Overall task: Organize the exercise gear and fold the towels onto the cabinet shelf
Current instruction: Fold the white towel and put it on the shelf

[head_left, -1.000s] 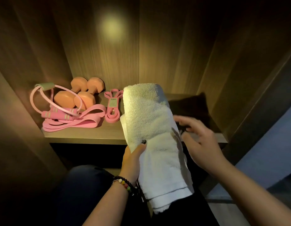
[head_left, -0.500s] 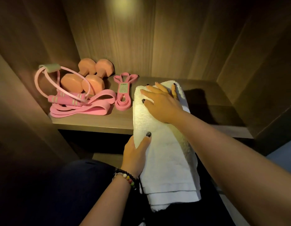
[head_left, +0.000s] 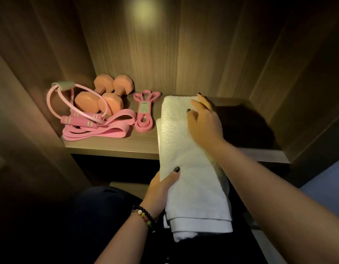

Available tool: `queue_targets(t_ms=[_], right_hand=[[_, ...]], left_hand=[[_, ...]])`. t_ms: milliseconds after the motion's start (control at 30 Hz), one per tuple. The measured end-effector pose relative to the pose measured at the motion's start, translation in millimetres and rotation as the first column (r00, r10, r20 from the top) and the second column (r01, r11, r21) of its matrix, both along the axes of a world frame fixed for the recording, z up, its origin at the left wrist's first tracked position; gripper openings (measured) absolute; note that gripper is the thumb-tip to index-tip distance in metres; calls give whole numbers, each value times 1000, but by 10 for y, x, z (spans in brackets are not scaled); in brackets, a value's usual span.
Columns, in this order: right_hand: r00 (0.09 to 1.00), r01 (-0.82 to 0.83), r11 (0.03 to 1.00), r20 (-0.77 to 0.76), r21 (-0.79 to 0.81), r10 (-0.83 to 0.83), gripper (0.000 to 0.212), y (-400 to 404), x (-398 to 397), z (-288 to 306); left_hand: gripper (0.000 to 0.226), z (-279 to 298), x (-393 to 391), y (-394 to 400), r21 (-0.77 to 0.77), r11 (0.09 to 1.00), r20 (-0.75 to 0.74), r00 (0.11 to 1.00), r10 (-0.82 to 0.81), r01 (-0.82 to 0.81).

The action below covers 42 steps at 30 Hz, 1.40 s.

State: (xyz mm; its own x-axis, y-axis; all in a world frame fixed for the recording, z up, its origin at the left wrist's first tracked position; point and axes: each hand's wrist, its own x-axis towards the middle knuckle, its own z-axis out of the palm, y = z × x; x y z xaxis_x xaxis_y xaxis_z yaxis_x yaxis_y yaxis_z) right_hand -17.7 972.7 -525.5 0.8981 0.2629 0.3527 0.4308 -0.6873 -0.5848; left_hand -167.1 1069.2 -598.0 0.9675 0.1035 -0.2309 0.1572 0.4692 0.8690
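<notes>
Both hands hold the folded towel half on the shelf.

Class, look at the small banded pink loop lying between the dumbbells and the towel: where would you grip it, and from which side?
Pinch the small banded loop at its label-wrapped middle, coming from above. It lies flat on the shelf, and the band gathers every strand, so nothing spills. Judgement only.

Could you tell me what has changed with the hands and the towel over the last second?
The right hand moved from beside the white towel onto its far end and now rests there on the shelf. The left hand kept gripping the towel's near left edge. The pink bands and orange dumbbells stayed put.
</notes>
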Motion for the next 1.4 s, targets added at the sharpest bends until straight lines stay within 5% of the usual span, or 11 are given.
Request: queue_targets(t_ms=[233, 400, 600, 867, 1200, 1400], right_hand=[[906, 30, 983, -420, 179, 48, 80, -732, -1279, -459], [864, 145, 945, -502, 293, 23, 92, -1034, -1381, -412], [883, 182, 963, -464, 199, -72, 89, -1378, -1089, -74], [951, 34, 941, -278, -337, -134, 50, -1560, -523, 303], [956, 271, 890, -6, -367, -294, 54, -1623, -6, 124], [961, 252, 843, 18, -476, -277, 37, -1615, 395, 84]], left_hand=[[35, 44, -32, -152, 62, 990, 36, 992, 123, -125], [20, 235, -16, -364, 219, 962, 92, 985, 148, -165], [29, 486, 349, -686, 254, 966, 39, 998, 43, -52], [44, 574, 1204, -981, 530, 848, -104, 992, 75, -8], [67, 342, 2023, -1401, 170, 985, -210, 977, 44, -8], [38, 277, 2485, -1512, 130, 988, -146, 985, 96, -77]])
